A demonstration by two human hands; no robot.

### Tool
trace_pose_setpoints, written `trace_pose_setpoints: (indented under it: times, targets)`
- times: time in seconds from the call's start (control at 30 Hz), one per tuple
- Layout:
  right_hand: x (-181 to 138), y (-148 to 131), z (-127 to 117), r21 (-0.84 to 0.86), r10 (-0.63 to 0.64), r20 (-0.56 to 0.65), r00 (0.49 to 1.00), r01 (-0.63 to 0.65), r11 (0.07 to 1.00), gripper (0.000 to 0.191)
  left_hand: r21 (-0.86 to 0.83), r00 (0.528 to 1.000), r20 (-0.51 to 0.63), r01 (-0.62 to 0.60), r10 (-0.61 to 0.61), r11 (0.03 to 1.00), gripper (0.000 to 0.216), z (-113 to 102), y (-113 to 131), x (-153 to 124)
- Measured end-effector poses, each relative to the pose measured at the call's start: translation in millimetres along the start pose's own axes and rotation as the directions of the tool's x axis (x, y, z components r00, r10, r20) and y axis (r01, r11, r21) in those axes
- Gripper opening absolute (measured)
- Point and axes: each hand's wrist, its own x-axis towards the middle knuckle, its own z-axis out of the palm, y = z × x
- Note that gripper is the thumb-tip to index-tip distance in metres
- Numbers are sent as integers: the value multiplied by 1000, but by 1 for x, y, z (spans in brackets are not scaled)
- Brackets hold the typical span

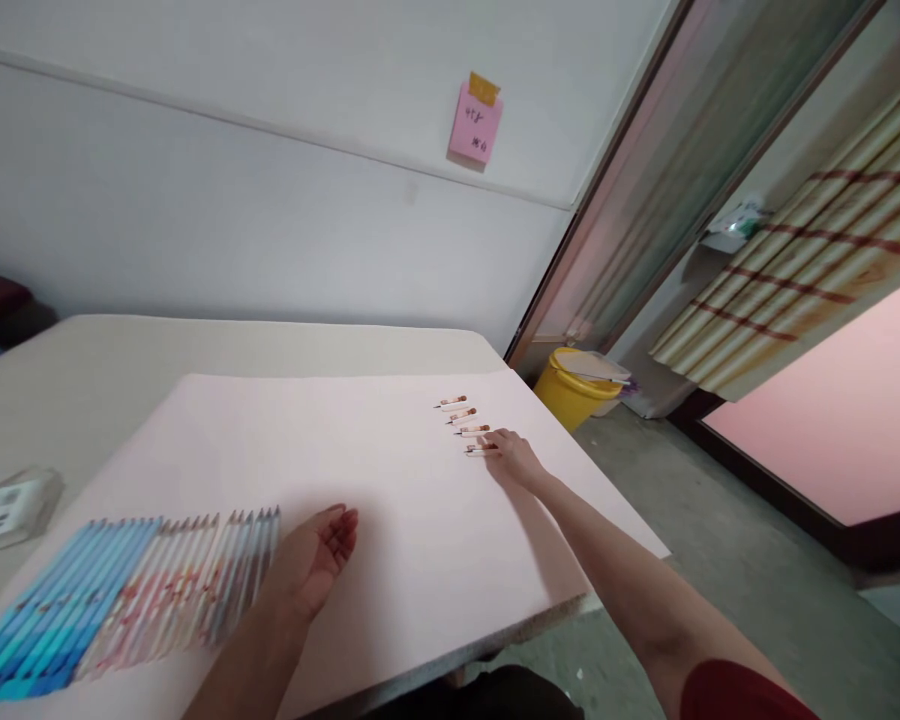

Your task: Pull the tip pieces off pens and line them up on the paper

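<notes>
My right hand (pixel 516 457) reaches to the right side of the pale sheet, its fingertips closed on the end of a short pointed pen piece (pixel 480 450). Above it lie three similar small pieces, among them a top one (pixel 452 402), with brownish ends and thin dark tips pointing left. My left hand (pixel 321 552) hovers low over the sheet, palm turned inward and fingers loosely bent, with nothing visible in it. Beside it is a tight row of slim pens: blue ones (pixel 67 610), pink-patterned ones (pixel 161 595) and grey-brown ones (pixel 247 570), tips pointing away from me.
The pale sheet (pixel 330 430) covers much of the table (pixel 270 345). A clear case with a white device (pixel 7 510) sits at the left. A white wall with a pink note (pixel 475 125) rises behind. A yellow bin (pixel 574 390) stands on the floor beyond the right edge.
</notes>
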Motion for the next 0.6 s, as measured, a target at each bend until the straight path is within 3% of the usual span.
trace_pose_setpoints:
  times: [0.17,0.3,0.4,0.6]
  targets:
    - [-30,-1,-4,88,184,-90,979,-176,980,28,-20,1000,5,5,-5,1000,9,0,3,-2]
    - [-52,-27,-4,191,205,-79,976,-187,964,24,-32,1000,18,-8,9,999,9,0,5,-5]
    - [-60,-73,-10,260,139,-66,988,-117,959,23,-54,999,34,-34,36,998,9,-1,14,-6]
    - [-69,-201,-44,458,-139,-81,987,161,874,20,-103,987,55,-142,148,984,7,-16,56,-13]
